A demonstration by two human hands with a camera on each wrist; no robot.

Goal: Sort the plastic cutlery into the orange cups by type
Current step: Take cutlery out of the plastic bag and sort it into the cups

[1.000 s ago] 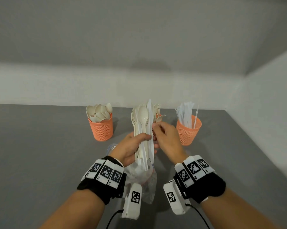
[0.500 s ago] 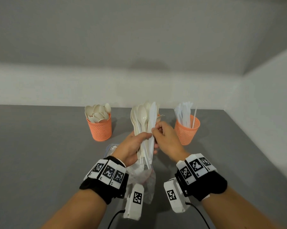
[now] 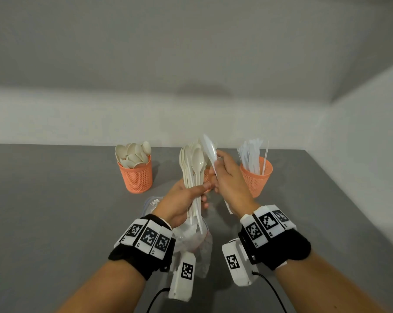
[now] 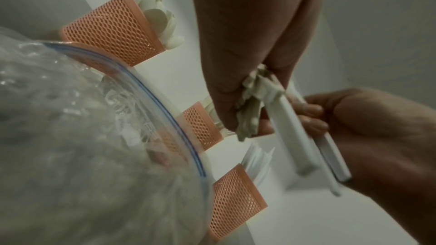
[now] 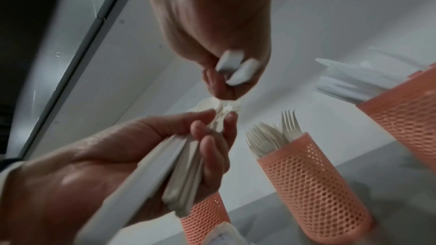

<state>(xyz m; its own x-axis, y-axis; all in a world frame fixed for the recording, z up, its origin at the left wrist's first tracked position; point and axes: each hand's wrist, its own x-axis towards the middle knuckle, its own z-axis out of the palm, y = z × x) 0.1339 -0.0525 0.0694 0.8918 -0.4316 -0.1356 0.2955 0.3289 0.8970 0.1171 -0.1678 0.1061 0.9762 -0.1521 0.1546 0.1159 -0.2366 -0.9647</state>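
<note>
My left hand (image 3: 186,197) grips a bundle of cream spoons (image 3: 197,163) upright over the grey table, handle ends poking out below the fist (image 4: 250,115). Just right of it, my right hand (image 3: 227,177) pinches white knives (image 3: 210,152) with the blade tilted up and left; two white handle ends (image 5: 235,70) show under its fingers. Three orange mesh cups stand behind. The spoon cup (image 3: 136,175) is on the left. The fork cup (image 5: 311,183) is in the middle, mostly hidden by my hands in the head view. The knife cup (image 3: 256,175) is on the right.
A crumpled clear zip bag (image 3: 195,240) lies on the table (image 3: 55,211) beneath my left wrist and fills the left of the left wrist view. A white wall runs along the far edge and the right side of the table.
My right hand has drawn the white knives up and to the right out of the bundle, tilting them. The left hand still holds the spoons in the same spot.
</note>
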